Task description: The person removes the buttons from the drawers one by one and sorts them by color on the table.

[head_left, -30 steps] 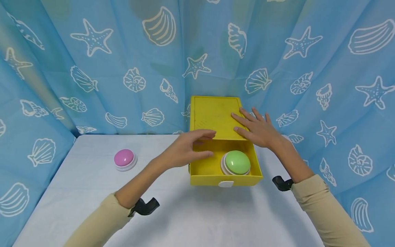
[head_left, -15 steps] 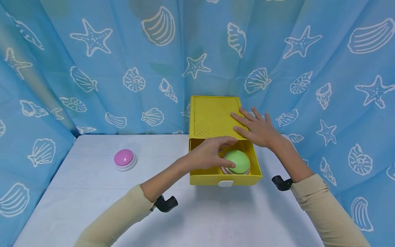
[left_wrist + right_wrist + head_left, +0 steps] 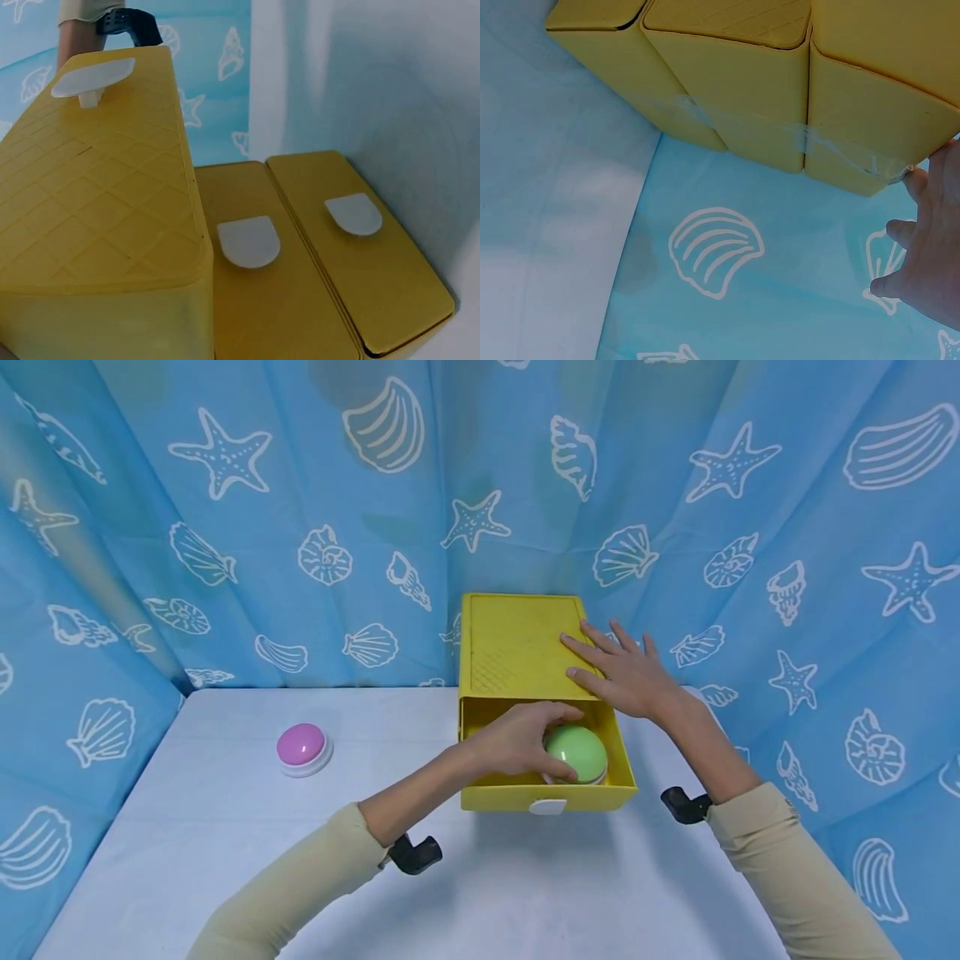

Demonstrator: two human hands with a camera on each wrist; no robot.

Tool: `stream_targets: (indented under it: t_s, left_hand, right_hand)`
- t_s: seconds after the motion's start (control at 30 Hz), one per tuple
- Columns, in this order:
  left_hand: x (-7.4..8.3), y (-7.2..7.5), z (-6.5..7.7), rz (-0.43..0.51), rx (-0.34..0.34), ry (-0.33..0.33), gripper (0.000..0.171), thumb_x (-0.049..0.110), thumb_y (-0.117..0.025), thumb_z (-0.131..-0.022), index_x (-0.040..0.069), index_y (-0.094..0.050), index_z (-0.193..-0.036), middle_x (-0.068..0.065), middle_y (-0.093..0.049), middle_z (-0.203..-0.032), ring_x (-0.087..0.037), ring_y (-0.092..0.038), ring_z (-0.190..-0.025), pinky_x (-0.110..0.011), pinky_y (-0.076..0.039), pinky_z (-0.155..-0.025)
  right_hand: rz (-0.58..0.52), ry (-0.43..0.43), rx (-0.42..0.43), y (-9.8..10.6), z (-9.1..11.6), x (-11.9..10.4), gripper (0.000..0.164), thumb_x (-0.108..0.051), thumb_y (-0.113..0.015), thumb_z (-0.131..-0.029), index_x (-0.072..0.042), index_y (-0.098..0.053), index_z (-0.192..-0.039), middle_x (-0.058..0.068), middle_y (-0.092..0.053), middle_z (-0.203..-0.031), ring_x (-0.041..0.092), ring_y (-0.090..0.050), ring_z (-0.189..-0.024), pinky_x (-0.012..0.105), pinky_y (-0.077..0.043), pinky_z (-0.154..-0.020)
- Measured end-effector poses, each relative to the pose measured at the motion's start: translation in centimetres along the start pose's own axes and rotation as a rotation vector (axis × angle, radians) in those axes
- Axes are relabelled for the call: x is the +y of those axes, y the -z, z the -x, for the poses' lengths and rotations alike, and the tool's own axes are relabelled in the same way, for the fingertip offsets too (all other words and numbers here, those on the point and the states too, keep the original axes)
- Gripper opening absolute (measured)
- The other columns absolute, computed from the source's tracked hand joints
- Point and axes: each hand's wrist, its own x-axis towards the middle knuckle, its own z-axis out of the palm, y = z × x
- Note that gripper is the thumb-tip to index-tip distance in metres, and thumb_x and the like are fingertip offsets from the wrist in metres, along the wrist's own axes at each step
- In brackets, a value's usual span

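In the head view my left hand (image 3: pixel 517 739) reaches into the pulled-out top drawer (image 3: pixel 487 797) of a yellow drawer unit (image 3: pixel 517 643). Its thumb and fingers curl round the left side of a green dome button (image 3: pixel 576 752) with a white base, which the hand partly covers. My right hand (image 3: pixel 626 675), fingers spread, rests on the right edge of the unit's top. The right wrist view catches this hand (image 3: pixel 930 232) beside the unit's side wall. In the left wrist view the open drawer's front (image 3: pixel 97 187) sticks out, and the left hand is hidden.
A pink dome button (image 3: pixel 302 746) with a white base sits on the white table (image 3: pixel 225 827) at the left. Two closed drawers (image 3: pixel 262 307) with white handles lie below the open one. Clear tape (image 3: pixel 832 146) runs along the unit's side. A blue shell-print curtain (image 3: pixel 300 485) hangs behind.
My left hand has moved right, from the drawer's left side onto the green button, and its fingers have closed round it. The right hand has stayed in place.
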Motion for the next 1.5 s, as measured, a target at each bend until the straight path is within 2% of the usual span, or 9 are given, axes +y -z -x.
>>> stream_targets:
  t_s: [0.27,0.47,0.6,0.9,1.23,1.5]
  left_hand:
    - [0.2,0.1,-0.3,-0.115,-0.045,0.013,0.079,0.024,-0.085,-0.082,0.007,-0.047,-0.148,-0.003,-0.055,-0.139,-0.014,-0.052,-0.114,-0.02,-0.046,-0.096]
    - [0.1,0.1,-0.4,-0.141,-0.051,0.006,0.073,0.024,-0.085,-0.082,0.008,-0.051,-0.144,-0.002,-0.059,-0.132,-0.014,-0.054,-0.11,-0.021,-0.047,-0.092]
    - [0.2,0.1,-0.3,-0.141,-0.043,-0.003,0.068,0.024,-0.085,-0.082,0.007,-0.055,-0.141,-0.002,-0.061,-0.128,-0.014,-0.055,-0.107,-0.021,-0.048,-0.091]
    - [0.1,0.1,-0.1,-0.129,-0.063,-0.028,0.067,0.02,-0.083,-0.084,0.005,-0.054,-0.142,-0.005,-0.061,-0.131,-0.016,-0.056,-0.107,-0.021,-0.048,-0.09]
    - [0.5,0.3,0.3,-0.108,-0.04,-0.059,0.067,0.018,-0.083,-0.084,0.004,-0.054,-0.142,-0.007,-0.061,-0.134,-0.016,-0.058,-0.109,-0.02,-0.049,-0.089]
    - [1.9,1.9,1.2,-0.056,0.004,-0.019,0.075,0.026,-0.086,-0.08,0.011,-0.052,-0.145,-0.001,-0.059,-0.135,-0.012,-0.055,-0.11,-0.018,-0.05,-0.086]
  right_hand:
    - [-0.004,-0.007,0.012,-0.2,-0.2,0.3,0.067,-0.06,-0.032,-0.103,-0.027,-0.021,-0.161,0.01,-0.01,-0.166,0.045,0.002,-0.149,0.075,0.003,-0.109]
    - [-0.003,-0.003,0.005,0.0,-0.2,0.3,0.067,-0.06,-0.031,-0.103,-0.027,-0.02,-0.161,0.01,-0.009,-0.166,0.045,0.003,-0.148,0.075,0.005,-0.109]
    - [0.006,0.001,0.0,0.2,-0.2,0.1,0.068,-0.06,-0.03,-0.103,-0.026,-0.018,-0.161,0.01,-0.009,-0.166,0.046,0.002,-0.148,0.075,0.004,-0.109]
    - [0.0,0.003,0.011,0.0,-0.2,0.1,0.068,-0.061,-0.029,-0.103,-0.026,-0.02,-0.161,0.011,-0.009,-0.166,0.046,0.002,-0.148,0.075,0.005,-0.109]
    - [-0.01,-0.004,0.019,-0.3,-0.1,0.1,0.067,-0.059,-0.032,-0.103,-0.026,-0.022,-0.16,0.011,-0.01,-0.166,0.045,0.001,-0.148,0.074,0.005,-0.109]
    - [-0.007,-0.009,0.022,-0.3,-0.1,0.1,0.068,-0.06,-0.033,-0.103,-0.026,-0.023,-0.16,0.011,-0.01,-0.166,0.045,0.001,-0.148,0.075,0.004,-0.109]
